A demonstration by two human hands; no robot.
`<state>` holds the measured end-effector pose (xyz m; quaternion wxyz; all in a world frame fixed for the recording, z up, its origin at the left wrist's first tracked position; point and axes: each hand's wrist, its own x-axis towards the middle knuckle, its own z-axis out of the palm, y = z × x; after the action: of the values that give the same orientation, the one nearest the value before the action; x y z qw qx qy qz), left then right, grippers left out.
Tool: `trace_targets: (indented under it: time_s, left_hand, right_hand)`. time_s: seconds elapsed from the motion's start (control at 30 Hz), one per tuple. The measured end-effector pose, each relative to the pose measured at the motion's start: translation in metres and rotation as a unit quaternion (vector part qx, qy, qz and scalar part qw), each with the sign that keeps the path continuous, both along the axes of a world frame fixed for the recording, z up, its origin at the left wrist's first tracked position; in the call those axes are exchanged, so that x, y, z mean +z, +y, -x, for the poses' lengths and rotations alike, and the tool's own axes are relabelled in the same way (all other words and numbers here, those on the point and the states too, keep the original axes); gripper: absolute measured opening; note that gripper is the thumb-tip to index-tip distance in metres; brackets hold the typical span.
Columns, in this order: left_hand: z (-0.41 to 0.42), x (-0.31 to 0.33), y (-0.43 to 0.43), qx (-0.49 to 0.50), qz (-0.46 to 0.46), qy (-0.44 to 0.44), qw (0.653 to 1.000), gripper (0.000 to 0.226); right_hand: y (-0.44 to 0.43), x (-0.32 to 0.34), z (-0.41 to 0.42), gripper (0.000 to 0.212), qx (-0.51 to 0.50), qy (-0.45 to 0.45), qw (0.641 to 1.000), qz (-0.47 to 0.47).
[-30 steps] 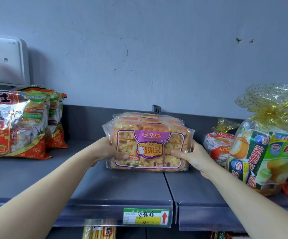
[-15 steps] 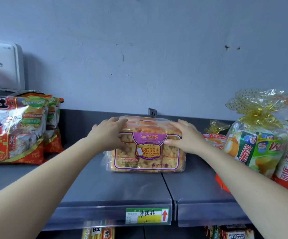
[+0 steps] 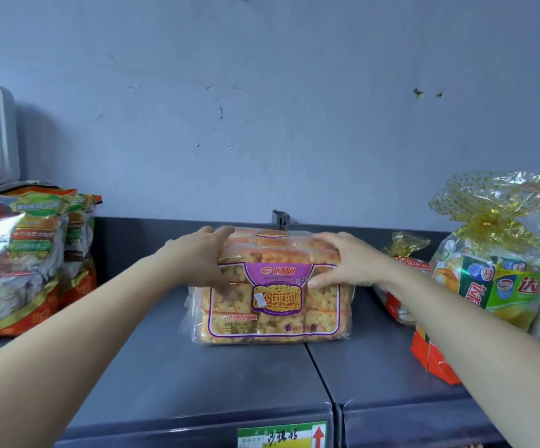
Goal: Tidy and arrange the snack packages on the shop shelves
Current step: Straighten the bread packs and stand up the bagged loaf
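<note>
While squaring up the sachima pack point(image 3: 272, 295) as seen from the head view, work from the grip already in place: left hand point(image 3: 202, 258) clasped over the top left corner, right hand point(image 3: 351, 261) clasped over the top right, fingers laid across the top and thumbs pressed on the front face, both gripping the pack and neither free. Find the pack standing upright on the grey shelf point(image 3: 230, 383), straddling the seam point(image 3: 322, 376) between two panels, just in front of the back ledge point(image 3: 165, 227) and directly above the green and yellow price tag point(image 3: 281, 436).

Judge the step as a final straighten and settle. Press down evenly with both palms to seat the base flat. Avoid squeezing hard, for fear of crushing soft cake under thin film. Turn the purple label point(image 3: 276, 271) square to the shelf edge and line it up with the tag below. Lift slightly rather than drag across the seam, to avoid snagging the film.

Mind the neighbours: well apart from the rice cracker bags point(image 3: 20, 263) at the left, nearer to the gold-wrapped gift bundle point(image 3: 495, 270) at the right, with the right forearm point(image 3: 440, 318) passing just in front of that bundle. Draw that arm back straight, not sideways, to avoid toppling it. Cannot tell about a second pack behind the first.
</note>
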<state>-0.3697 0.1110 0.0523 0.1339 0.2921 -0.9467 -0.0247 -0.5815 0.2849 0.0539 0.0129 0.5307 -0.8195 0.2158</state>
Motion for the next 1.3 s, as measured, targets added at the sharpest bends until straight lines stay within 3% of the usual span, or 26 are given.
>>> trace_targets:
  time_s: [0.07, 0.13, 0.23, 0.33, 0.43, 0.53, 0.63, 0.77, 0.83, 0.9, 1.0, 1.1, 1.17, 1.3]
  left_hand:
    - [0.006, 0.009, -0.002, 0.009, 0.031, -0.054, 0.998, 0.13]
    - [0.012, 0.016, -0.007, -0.001, 0.017, -0.09, 0.996, 0.133]
    - [0.021, 0.017, -0.012, -0.04, -0.053, -0.09, 0.994, 0.124]
    - [0.022, 0.016, -0.011, -0.05, -0.06, -0.08, 0.994, 0.119]
    - [0.02, 0.02, 0.002, -0.019, -0.009, -0.099, 0.995, 0.114]
    - [0.026, 0.022, 0.034, -0.025, 0.083, -0.052, 0.995, 0.103]
    - [0.042, 0.023, 0.085, -0.115, 0.082, 0.052, 0.989, 0.089]
    - [0.071, 0.02, 0.15, -0.214, -0.023, 0.14, 0.967, 0.086]
    - [0.089, 0.013, 0.18, -0.237, -0.084, 0.154, 0.955, 0.1]
    - [0.11, 0.001, 0.207, -0.253, -0.153, 0.166, 0.941, 0.119]
    - [0.141, -0.018, 0.233, -0.248, -0.271, 0.219, 0.904, 0.143]
    - [0.171, -0.035, 0.248, -0.206, -0.31, 0.275, 0.887, 0.147]
    - [0.184, -0.045, 0.25, -0.163, -0.308, 0.314, 0.883, 0.132]
    - [0.194, -0.052, 0.253, -0.096, -0.324, 0.38, 0.861, 0.079]
  right_hand:
    - [-0.009, 0.01, -0.002, 0.119, -0.007, -0.013, 0.999, -0.038]
    - [-0.019, 0.014, -0.005, 0.123, -0.003, -0.013, 0.996, -0.084]
    - [-0.027, 0.017, -0.01, 0.11, 0.021, -0.011, 0.995, -0.093]
    - [-0.026, 0.017, -0.014, 0.101, 0.024, -0.008, 0.997, -0.069]
    - [-0.02, 0.013, -0.021, 0.102, -0.011, 0.092, 0.994, -0.06]
    - [0.0, 0.014, -0.035, 0.085, -0.019, 0.21, 0.977, 0.038]
    - [0.038, 0.023, -0.045, 0.059, 0.011, 0.235, 0.949, 0.21]
    - [0.11, 0.043, -0.029, 0.032, -0.008, 0.304, 0.846, 0.438]
    - [0.151, 0.053, -0.009, 0.029, -0.051, 0.341, 0.802, 0.489]
    - [0.187, 0.053, 0.022, 0.028, -0.104, 0.328, 0.786, 0.514]
    - [0.223, 0.037, 0.075, 0.039, -0.187, 0.223, 0.81, 0.509]
    - [0.25, 0.015, 0.118, 0.067, -0.23, 0.06, 0.9, 0.366]
    - [0.261, 0.0, 0.135, 0.077, -0.214, 0.006, 0.938, 0.272]
    - [0.267, -0.006, 0.149, 0.052, -0.177, 0.026, 0.951, 0.252]
